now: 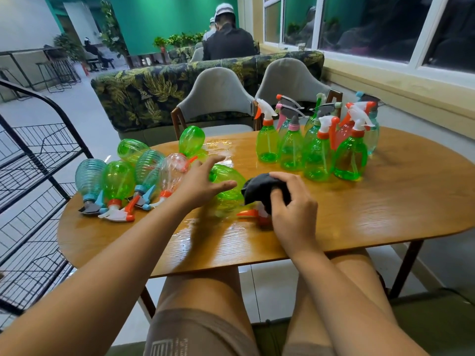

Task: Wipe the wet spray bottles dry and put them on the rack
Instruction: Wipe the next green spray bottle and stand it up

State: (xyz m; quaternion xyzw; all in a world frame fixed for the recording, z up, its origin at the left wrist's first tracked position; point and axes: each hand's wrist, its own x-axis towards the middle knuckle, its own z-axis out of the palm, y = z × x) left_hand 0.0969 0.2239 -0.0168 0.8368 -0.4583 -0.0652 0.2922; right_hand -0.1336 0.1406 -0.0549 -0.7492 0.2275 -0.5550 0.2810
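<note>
A green spray bottle (pixel 227 194) lies on its side on the wet wooden table (pixel 359 217), its orange and white nozzle pointing toward me. My left hand (pixel 203 179) hovers with spread fingers just over its left side. My right hand (pixel 291 204) grips a dark cloth (pixel 259 188) pressed against the bottle's neck. Several more bottles (pixel 123 183) lie on their sides at the table's left. Several upright bottles (pixel 318 152) stand at the back right. The black wire rack (pixel 33 160) stands left of the table.
Water glistens on the table near its front and middle. Two grey chairs (pixel 218 98) face me across the table, with a leaf-patterned sofa behind them. A wall with windows runs along the right. People sit farther back.
</note>
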